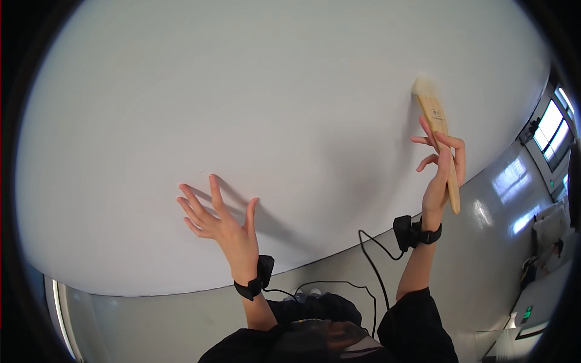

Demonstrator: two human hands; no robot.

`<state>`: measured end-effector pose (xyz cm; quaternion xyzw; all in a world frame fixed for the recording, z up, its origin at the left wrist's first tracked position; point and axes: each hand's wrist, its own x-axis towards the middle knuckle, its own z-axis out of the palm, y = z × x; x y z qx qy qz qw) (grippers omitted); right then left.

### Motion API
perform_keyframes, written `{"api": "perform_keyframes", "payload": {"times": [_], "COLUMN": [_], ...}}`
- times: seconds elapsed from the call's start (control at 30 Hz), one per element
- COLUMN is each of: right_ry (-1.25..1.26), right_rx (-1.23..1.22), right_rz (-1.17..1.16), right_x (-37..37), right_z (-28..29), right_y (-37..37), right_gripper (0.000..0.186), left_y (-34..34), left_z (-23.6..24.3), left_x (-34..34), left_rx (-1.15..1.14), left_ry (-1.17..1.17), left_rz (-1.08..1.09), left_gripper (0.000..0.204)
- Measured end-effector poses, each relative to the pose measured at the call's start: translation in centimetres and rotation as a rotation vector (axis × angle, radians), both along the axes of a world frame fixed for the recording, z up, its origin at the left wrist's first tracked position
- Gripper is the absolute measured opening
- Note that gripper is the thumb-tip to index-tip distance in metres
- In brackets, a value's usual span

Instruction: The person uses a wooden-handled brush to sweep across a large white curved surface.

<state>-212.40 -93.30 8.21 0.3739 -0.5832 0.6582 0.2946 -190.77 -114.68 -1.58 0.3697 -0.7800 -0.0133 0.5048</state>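
A flat brush [434, 112] with a pale wooden handle and whitish bristles is in my right hand [434, 192]. Thumb and fingers close round the middle of the handle, while the other fingers stick out to the left. Its bristles, a little blurred, point up and away, at or close to a large plain white surface [290, 109]; whether they touch it I cannot tell. Further left, my left hand [225, 231] has its fingers spread wide, holding nothing. Those fingertips are against or just over the white surface, casting shadows on it.
Black straps with small boxes [264, 269] sit on both wrists, and black cables [369, 260] hang from them toward my body. The white surface's near edge curves across below my hands. Beyond it lies a shiny grey floor [478, 206], with windows [552, 130] at the right.
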Motion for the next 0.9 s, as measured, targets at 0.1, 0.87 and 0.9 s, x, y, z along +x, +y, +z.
{"api": "perform_keyframes", "payload": {"times": [0.1,0.87,0.9], "right_ry": [-0.099,-0.335,-0.458], "right_rx": [0.029,0.356,0.391], "right_rz": [0.038,0.183,0.236], "right_x": [-0.8,1.3,1.4], "right_z": [-2.4,-16.2,-17.9], "right_y": [1.4,3.6,3.8], "right_gripper": [0.024,0.020,0.022], "left_y": [0.0,1.7,1.9], "left_z": [-0.6,1.9,1.5], "left_x": [-0.6,-2.9,-2.8], "left_rx": [-0.016,-0.034,-0.046], "left_ry": [0.009,0.136,0.160], "left_rz": [-0.015,-0.055,-0.039], "left_gripper": [0.089,0.080,0.080]}}
